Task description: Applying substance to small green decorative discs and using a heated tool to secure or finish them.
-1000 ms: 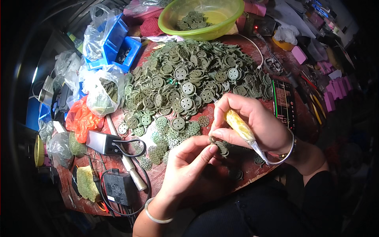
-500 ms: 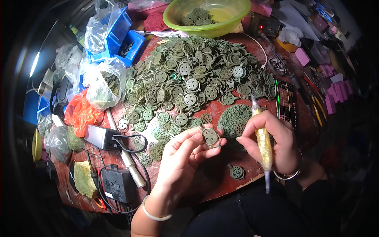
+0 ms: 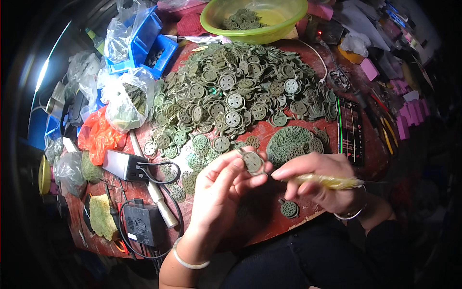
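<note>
Table (image 3: 274, 227): stands before you, its red top scuffed, the near edge pale and chipped.
Glare (image 3: 44, 72): a bright white slanting streak at your far left.
Red light (image 3: 320, 32): a small glowing dot toward the back, on your right.
Shadow (image 3: 426, 207): deep on your right, too dark to tell floor from wall.

Could totally slip a hand along the desk's (image 3: 260, 224) front edge between left forearm (image 3: 197, 245) and stray pendant (image 3: 289, 209); pendant heap (image 3: 231, 91) hogs the back.
</note>
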A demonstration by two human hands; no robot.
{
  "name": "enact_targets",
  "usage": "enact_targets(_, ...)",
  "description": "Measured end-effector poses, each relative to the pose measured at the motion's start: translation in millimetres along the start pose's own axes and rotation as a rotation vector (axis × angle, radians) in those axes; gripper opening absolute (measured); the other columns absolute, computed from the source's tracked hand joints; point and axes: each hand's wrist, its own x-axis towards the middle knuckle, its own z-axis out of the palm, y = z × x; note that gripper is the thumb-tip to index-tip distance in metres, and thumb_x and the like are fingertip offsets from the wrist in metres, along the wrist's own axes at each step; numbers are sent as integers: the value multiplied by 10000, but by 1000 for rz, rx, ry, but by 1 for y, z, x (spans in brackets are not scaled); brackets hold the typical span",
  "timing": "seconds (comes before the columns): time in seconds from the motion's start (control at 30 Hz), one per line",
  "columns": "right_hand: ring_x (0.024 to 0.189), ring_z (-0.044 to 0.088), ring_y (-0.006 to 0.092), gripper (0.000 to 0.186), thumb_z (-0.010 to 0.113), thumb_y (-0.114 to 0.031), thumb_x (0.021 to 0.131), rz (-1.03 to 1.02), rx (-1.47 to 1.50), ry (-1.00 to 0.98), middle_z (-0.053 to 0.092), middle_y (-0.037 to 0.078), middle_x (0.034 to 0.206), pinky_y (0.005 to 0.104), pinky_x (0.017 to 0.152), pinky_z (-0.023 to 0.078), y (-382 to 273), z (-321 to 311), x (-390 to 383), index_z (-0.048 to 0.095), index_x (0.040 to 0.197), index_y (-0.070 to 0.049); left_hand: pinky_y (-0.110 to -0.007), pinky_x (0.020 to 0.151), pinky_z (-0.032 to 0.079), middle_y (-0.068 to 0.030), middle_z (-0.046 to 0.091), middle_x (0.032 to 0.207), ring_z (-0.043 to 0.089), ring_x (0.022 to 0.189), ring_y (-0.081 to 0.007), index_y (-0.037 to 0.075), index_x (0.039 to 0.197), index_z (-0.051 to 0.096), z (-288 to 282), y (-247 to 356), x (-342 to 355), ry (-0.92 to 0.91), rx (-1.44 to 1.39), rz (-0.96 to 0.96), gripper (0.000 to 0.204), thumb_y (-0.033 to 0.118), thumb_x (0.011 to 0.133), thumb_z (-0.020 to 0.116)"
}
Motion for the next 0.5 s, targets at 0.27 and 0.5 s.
enact_targets(0.27,698,550,194,228,661,-75,795,-66,-479,-251,525,60,756,291,578,482,5,17,-5,644,1018,-36,-368,905,572,-218,631,1137,655,1043,-318,-74,1189,552,1,1,1,239,-71,309,265,87,978,544)
enact_targets(0.5,755,565,199,154,634,-92,744,-35,-729,-312,521,68,777,302,619,501,3,26,-4,584,880,-41,-364,898,574,-214,634,1138,658,1036,-314,-68,1187,557,-1,1,0,234,-53,273,260,90,980,542)
